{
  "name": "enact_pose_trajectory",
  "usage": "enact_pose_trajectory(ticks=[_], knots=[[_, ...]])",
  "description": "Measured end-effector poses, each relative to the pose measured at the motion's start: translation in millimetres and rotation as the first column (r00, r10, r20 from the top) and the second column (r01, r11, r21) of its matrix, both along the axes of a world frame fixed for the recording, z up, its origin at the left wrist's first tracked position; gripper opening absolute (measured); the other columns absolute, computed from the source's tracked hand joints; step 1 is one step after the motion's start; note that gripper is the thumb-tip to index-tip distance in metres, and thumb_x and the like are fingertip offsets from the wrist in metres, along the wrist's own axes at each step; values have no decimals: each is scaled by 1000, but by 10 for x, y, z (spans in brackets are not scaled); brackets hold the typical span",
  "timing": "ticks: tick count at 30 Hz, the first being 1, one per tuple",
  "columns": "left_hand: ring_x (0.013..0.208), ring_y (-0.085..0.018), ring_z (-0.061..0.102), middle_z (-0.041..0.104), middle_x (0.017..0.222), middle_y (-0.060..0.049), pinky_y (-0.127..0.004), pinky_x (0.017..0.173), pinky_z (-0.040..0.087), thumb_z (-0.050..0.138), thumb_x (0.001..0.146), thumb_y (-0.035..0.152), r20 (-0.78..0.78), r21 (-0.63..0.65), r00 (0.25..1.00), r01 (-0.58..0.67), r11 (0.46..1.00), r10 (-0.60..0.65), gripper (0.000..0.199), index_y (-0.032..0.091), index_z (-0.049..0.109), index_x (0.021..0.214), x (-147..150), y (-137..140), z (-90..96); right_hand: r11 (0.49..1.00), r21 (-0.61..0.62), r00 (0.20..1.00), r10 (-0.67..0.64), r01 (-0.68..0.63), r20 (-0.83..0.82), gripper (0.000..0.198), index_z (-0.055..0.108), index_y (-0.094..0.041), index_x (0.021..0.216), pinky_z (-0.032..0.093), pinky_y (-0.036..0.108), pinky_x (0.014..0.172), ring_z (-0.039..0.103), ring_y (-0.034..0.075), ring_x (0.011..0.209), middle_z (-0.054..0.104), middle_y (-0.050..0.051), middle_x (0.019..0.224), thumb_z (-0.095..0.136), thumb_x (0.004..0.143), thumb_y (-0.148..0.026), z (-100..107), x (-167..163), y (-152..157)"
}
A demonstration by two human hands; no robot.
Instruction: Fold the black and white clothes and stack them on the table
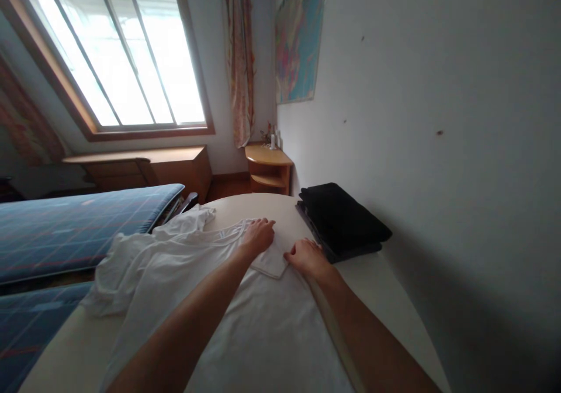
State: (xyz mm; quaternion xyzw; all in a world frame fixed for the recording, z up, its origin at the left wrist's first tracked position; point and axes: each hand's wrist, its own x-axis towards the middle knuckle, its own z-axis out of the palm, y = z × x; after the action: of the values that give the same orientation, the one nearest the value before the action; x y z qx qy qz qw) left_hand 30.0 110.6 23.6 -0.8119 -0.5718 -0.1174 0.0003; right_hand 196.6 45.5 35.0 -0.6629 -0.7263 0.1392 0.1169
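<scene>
A white T-shirt [263, 328] lies spread on the pale round table [407, 317], its neckline toward the far side. Near the collar, my left hand [259, 236] has its fingers bent over the shoulder of the shirt, closed on the cloth. The sleeve beside it is turned inward over the body of the shirt. My right hand [308, 257] pinches the shirt's right edge by the tip of that sleeve. On the left, the other sleeve lies crumpled. Just beyond my right hand sits a stack of folded black clothes [339, 220].
A blue plaid mattress or cushion [87, 223] borders the table on the left. The white wall [438, 194] runs along the right. Farther back stand a wooden corner shelf [268, 154] and a wooden desk [175, 156] under the window [131, 59].
</scene>
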Motion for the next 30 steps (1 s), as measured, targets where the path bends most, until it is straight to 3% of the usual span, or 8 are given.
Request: enact_pose_trajectory(ticks=[3, 6, 11, 15, 20, 23, 26, 30], knots=[[106, -25, 66, 71, 112, -10, -38, 95, 46, 42, 99, 29, 20, -24, 999, -36, 999, 37, 33, 27, 70, 116, 38, 9, 59, 997, -62, 998, 35, -38, -45, 23, 75, -19, 73, 48, 33, 72, 71, 28, 88, 76, 14, 84, 61, 83, -35, 74, 2, -10], [102, -27, 69, 74, 106, -10, -36, 87, 49, 38, 101, 45, 50, -57, 994, -97, 994, 100, 42, 27, 75, 103, 73, 23, 104, 996, -59, 991, 54, -61, -119, 25, 75, -20, 83, 46, 29, 67, 72, 24, 84, 77, 11, 87, 57, 87, -38, 114, -18, -34], [108, -31, 67, 72, 116, -15, -38, 87, 50, 53, 90, 56, 100, -102, 965, -230, 968, 240, 51, 21, 66, 124, 103, 46, 138, 990, -26, 962, 125, -135, -241, 22, 70, -18, 100, 46, 28, 71, 70, 23, 87, 76, 9, 96, 64, 84, -32, 119, -91, -79], [100, -33, 70, 74, 108, -16, -38, 80, 52, 67, 79, 40, 105, -169, 949, -278, 946, 298, 47, 18, 67, 120, 84, 61, 113, 976, -19, 936, 200, -215, -291, 22, 69, -17, 100, 45, 26, 70, 68, 20, 82, 75, 7, 92, 68, 79, -23, 117, -154, -89], [103, -27, 69, 73, 112, -13, -35, 85, 50, 62, 80, 21, 162, -164, 939, -277, 947, 303, 47, 20, 61, 127, 25, 59, 61, 972, -40, 929, 208, -231, -306, 30, 65, -17, 108, 45, 26, 70, 68, 20, 82, 74, 6, 93, 68, 78, -20, 140, -165, -177], [107, -24, 66, 72, 115, -11, -34, 90, 49, 61, 82, 17, 222, -156, 935, -245, 957, 276, 48, 20, 60, 129, -31, 41, 50, 964, -140, 952, 190, -227, -240, 36, 64, -17, 111, 44, 27, 67, 68, 21, 81, 74, 7, 93, 71, 77, -28, 180, -93, -360], [107, -21, 66, 73, 113, -8, -30, 93, 48, 61, 82, 11, 280, -165, 930, -197, 966, 237, 48, 21, 62, 129, -90, 17, 43, 936, -241, 965, 236, -257, -111, 30, 67, -19, 101, 42, 28, 66, 67, 23, 84, 74, 8, 96, 71, 76, -35, 265, 15, -623], [107, -20, 65, 71, 115, -7, -31, 95, 49, 63, 88, 13, 340, -186, 915, -161, 969, 217, 35, 21, 67, 122, -134, -17, 30, 939, -244, 968, 251, -244, -3, 22, 69, -20, 100, 41, 28, 70, 68, 23, 90, 74, 8, 99, 62, 81, -25, 410, 97, -954]])
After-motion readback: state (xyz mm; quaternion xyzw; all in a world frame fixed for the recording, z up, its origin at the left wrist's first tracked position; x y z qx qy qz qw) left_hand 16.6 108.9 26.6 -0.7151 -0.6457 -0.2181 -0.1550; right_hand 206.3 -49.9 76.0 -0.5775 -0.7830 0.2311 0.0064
